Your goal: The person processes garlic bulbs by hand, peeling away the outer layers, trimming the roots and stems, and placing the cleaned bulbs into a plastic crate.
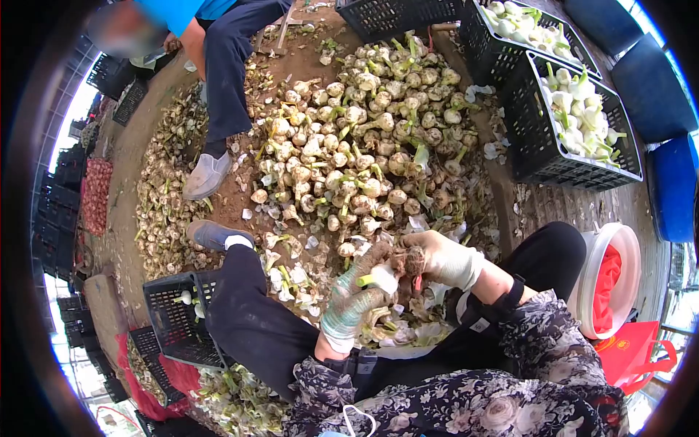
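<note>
Down by the left knee, passing a black crate (171, 328) with a few white bulbs inside. Moving right, looking over a big pile of muddy bulbs (364, 146) lying on the dirt floor (291, 44), with another person's grey shoe (206, 175) at its edge. Holding one bulb (384, 277) up over the lap, close to the near side of the pile. Wrapping the left hand (353, 302), in a speckled green glove, around the white round part from below, with the grip pressed together on it. Pinching the hairy root end (411, 260) with the right hand (445, 260), in a white glove, with the grip closed tight there. Probably feeling light and firm, with thin skin peeling off easily and loose mud making it a bit slippery. Best taking hold around the fat middle, not by the stringy roots, likely tearing away. Farther right, passing black crates of clean white bulbs (575, 124) and a white bucket (615, 280) beside the right leg.
</note>
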A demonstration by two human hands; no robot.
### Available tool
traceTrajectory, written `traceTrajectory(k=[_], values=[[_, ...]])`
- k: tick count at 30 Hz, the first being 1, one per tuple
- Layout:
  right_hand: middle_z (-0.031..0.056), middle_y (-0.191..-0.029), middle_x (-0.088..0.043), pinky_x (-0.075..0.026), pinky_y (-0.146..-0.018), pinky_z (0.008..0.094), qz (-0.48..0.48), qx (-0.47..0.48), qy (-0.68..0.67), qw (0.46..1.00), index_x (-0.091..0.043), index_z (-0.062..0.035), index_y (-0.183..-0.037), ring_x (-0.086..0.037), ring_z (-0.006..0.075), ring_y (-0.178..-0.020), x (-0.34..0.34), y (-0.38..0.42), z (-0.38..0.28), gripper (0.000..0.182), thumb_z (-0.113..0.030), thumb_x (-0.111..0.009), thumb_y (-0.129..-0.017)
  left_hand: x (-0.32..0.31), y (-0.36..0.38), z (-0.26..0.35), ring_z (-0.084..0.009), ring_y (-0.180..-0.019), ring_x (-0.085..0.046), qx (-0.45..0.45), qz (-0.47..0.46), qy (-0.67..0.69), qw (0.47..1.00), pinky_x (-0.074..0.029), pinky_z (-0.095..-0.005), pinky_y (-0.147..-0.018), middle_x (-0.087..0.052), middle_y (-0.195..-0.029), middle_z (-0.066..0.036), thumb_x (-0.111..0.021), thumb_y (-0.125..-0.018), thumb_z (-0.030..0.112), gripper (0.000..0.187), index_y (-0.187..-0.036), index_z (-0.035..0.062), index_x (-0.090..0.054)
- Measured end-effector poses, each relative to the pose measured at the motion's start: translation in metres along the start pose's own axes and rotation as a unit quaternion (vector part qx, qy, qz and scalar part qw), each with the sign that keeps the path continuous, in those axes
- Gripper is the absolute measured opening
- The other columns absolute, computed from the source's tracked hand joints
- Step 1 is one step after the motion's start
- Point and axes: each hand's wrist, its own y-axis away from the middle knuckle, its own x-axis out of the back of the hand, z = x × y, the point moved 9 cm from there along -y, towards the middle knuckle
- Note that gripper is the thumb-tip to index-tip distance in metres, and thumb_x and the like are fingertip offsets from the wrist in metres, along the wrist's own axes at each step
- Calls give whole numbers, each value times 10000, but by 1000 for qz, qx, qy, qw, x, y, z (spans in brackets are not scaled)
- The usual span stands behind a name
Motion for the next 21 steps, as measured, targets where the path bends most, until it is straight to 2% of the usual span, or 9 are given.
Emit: traceTrajectory(k=[4, 8, 9, 11, 15, 16, 18, 20, 21], values=[[48, -833, -625, -490, -681, 257, -1, -38, -148, 988, -603, 58, -944, -591, 103, -783, 1, 4, 10, 367, -273, -695, -814, 8, 2, 3, -133, -846, -574, -5, 31, 10, 999, -471, -242, -778, -606, -1009, -37, -618, -743, 45, 663, -1367, 29, -395], [30, -802, -636, -489, -677, 258, 81, 36, 38, 995, -614, 35, -961, -585, 106, -743, 0, 9, -11, 307, -206, -707, -796, 11, -1, -3, -131, -859, -560, 10, 38, -66, 997, -453, -237, -806, -581, -1064, -47, -589, -738, 31, 691, -1393, 67, -371], [152, -741, -625, -477, -650, 353, 136, 60, 147, 978, -605, 41, -888, -619, 224, -705, 6, 5, -8, 281, -200, -690, -770, 3, -2, 8, -133, -868, -550, -28, 52, -147, 987, -449, -240, -814, -560, -1098, -54, -578, -728, 24, 700, -1394, 79, -374], [164, -738, -620, -473, -647, 341, 160, 65, 224, 959, -595, 44, -894, -606, 225, -691, 0, 9, -18, 244, -135, -675, -748, 1, -5, 22, -149, -902, -532, -116, 60, -335, 933, -448, -257, -820, -501, -1183, -75, -567, -695, 9, 701, -1374, 75, -409], [246, -745, -579, -457, -630, 359, 194, 100, 288, 932, -573, 49, -882, -584, 342, -677, 4, 8, -17, 186, -34, -607, -719, 2, -4, 16, -132, -896, -545, -144, 58, -378, 913, -462, -252, -813, -568, -1060, -64, -569, -666, 16, 717, -1362, 4, -397], [249, -758, -580, -458, -632, 364, 198, 105, 268, 937, -576, 49, -892, -578, 371, -682, 8, 5, -16, 186, -36, -607, -729, 5, -6, 8, -135, -906, -546, -115, 51, -279, 952, -458, -258, -829, -570, -1072, -64, -560, -666, 11, 717, -1364, 12, -397], [192, -776, -622, -471, -649, 331, 209, 64, 267, 939, -588, 45, -905, -610, 294, -703, 17, 2, -9, 177, -80, -630, -787, 7, -6, 2, -138, -916, -548, -84, 40, -179, 979, -453, -264, -845, -571, -1084, -63, -552, -666, 6, 718, -1366, 21, -396], [92, -815, -635, -481, -681, 276, 138, 6, 24, 990, -591, 42, -944, -613, 174, -760, 14, -2, 11, 222, -154, -634, -848, 11, -4, 1, -142, -937, -545, -64, 47, -203, 976, -442, -258, -859, -572, -1102, -62, -548, -665, -7, 724, -1371, 29, -392], [17, -854, -602, -481, -716, 236, 107, 2, 17, 994, -580, 29, -989, -574, 88, -823, 9, 2, 2, 263, -199, -630, -869, 12, -2, 1, -142, -937, -545, -65, 48, -203, 976, -442, -258, -859, -572, -1102, -62, -548, -665, -7, 724, -1371, 29, -392]])
